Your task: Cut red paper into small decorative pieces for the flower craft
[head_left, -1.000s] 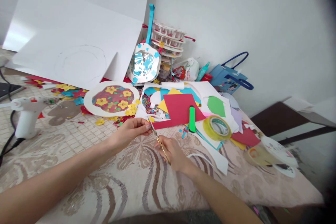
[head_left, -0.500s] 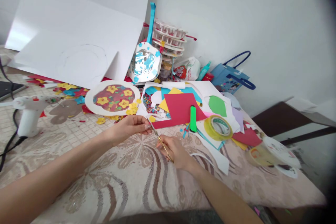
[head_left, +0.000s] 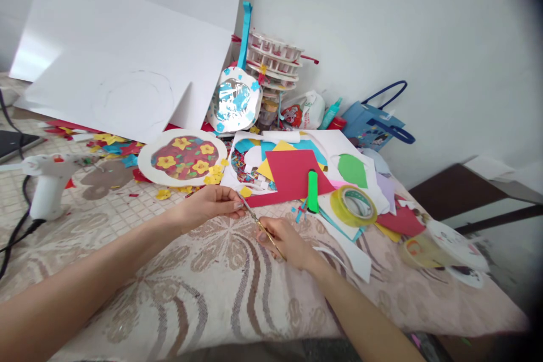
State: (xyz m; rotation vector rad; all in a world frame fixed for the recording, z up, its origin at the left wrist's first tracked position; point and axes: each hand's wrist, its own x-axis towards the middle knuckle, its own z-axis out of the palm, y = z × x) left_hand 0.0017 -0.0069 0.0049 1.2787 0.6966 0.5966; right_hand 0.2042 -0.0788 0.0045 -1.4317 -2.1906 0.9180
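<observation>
My right hand [head_left: 288, 240] is closed round the gold handles of a pair of scissors [head_left: 251, 211]. The blades look nearly together and point up and left, reaching the fingertips of my left hand [head_left: 216, 203]. Those fingers are pinched; whatever is between them is too small or hidden to make out. Just beyond the scissor tips lies a small yellow paper piece [head_left: 245, 192]. Past my left hand is a white oval panel [head_left: 145, 159] with yellow flowers on a red centre, and small yellow paper flowers [head_left: 214, 175] lie at its right edge.
Red paper [head_left: 292, 172], a green cutter [head_left: 313, 192] and a tape roll [head_left: 365, 206] lie to the right. A white glue gun [head_left: 46, 192] with a cable stands at left. White boards [head_left: 119, 45] lean behind; a blue bag [head_left: 373, 124] sits at back right.
The scissors and my right hand have turned and shifted slightly right, and the handles now look closer together. My left hand stays nearly in place.
</observation>
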